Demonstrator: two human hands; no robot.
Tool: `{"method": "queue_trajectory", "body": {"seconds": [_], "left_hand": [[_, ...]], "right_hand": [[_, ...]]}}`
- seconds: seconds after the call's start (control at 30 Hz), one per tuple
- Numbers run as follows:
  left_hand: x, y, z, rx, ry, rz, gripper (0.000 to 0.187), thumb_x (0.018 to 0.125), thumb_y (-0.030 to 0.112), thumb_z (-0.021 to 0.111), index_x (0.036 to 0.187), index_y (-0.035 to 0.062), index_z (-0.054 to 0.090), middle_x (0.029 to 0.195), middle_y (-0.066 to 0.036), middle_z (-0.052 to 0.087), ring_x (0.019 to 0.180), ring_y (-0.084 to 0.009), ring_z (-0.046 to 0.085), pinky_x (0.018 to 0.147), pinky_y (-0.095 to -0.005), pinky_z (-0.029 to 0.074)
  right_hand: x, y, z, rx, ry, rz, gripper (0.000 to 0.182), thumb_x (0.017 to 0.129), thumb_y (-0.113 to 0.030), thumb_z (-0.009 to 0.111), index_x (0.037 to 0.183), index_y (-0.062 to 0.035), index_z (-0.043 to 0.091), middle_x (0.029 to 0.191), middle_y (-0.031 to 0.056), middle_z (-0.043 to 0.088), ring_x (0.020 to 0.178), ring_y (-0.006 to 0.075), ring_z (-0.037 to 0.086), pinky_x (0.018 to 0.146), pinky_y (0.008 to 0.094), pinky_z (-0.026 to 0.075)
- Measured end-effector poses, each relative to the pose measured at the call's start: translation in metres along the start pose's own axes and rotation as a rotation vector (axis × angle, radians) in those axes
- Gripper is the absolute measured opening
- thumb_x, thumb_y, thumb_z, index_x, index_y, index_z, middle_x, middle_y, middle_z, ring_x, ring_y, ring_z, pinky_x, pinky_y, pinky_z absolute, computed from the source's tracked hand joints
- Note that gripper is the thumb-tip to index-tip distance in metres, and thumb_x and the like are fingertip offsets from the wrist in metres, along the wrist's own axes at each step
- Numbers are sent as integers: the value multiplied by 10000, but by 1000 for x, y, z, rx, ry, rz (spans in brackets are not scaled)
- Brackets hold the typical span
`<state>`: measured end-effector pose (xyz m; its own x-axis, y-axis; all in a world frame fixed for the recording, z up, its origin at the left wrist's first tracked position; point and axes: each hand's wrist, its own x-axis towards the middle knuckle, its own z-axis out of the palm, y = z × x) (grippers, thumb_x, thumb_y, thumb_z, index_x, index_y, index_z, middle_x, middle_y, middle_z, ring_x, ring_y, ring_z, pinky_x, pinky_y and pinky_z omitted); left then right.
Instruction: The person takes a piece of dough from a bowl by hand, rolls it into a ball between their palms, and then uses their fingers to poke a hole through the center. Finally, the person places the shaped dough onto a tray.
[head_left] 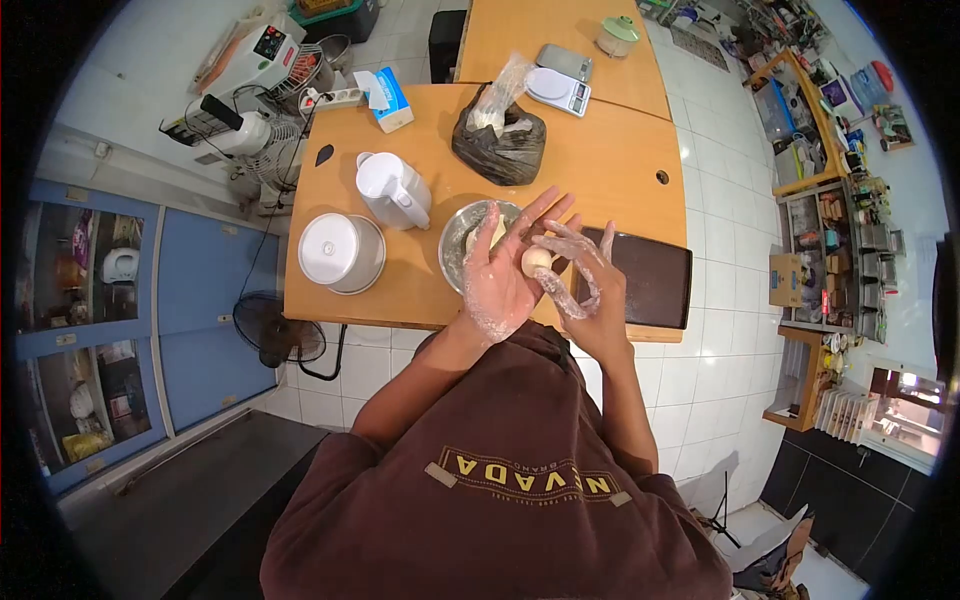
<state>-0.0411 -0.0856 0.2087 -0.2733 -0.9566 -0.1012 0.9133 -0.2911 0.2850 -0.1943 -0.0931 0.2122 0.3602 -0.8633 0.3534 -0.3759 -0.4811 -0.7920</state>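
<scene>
A small pale dough ball [537,262] is between my two floury hands, above the table's front edge. My left hand [503,275] is open, palm up, fingers spread, and its palm side touches the ball. My right hand [590,285] curls round the ball from the other side, thumb and fingers on it. Beneath my left hand is a metal bowl [452,245] with pale dough inside, partly hidden by the fingers. Behind my right hand lies a dark rectangular tray [650,280].
On the wooden table [440,110] stand a white lidded tub [340,250], a white pitcher [393,190], a black plastic bag [500,150], a blue tissue box [391,102] and a white scale [558,92]. A black fan [275,330] stands at the left.
</scene>
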Motion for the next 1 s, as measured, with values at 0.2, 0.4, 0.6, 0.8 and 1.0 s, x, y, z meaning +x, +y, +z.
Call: {"method": "queue_trajectory", "body": {"seconds": [0.2,0.4,0.6,0.8,1.0], "left_hand": [[0,1,5,-84,-78,-38,795,1097,622,281,1654,54,285,1702,-205,285,1585,-321,276,1296,-470,259],[0,1,6,4,-87,-8,766,1114,591,263,1654,48,274,1690,-226,301,1568,-331,311,1279,-465,307],[0,2,1,-43,-108,-128,771,1117,593,269,1656,41,258,1666,-228,341,1519,-344,396,1233,-455,389],[-5,1,-8,-1,-203,-215,869,1074,689,255,1666,54,211,1601,-218,440,1466,-328,476,1196,-456,444],[-3,0,-16,-72,-254,-310,855,1056,714,273,1677,130,215,1609,-139,438,1452,-331,495,1141,-483,502]], "right_hand": [[2,-15,-1,-53,-36,-59,329,881,-145,802,1205,-103,760,1276,110,742,1367,319,602,1272,639,-17],[1,-16,-11,-106,-9,-119,255,874,-130,814,1126,-100,796,1215,72,755,1396,351,576,1278,626,-14],[3,-22,-27,-147,14,-120,193,844,-106,821,1034,-141,828,1174,49,748,1408,338,563,1272,644,-14],[3,-27,-34,-167,-4,-121,214,798,-139,850,1001,-206,840,1237,7,730,1459,328,506,1259,687,-40],[5,-29,-36,-156,-71,-182,196,794,-142,841,961,-246,846,1272,-3,725,1483,341,475,1246,710,-62]]}}
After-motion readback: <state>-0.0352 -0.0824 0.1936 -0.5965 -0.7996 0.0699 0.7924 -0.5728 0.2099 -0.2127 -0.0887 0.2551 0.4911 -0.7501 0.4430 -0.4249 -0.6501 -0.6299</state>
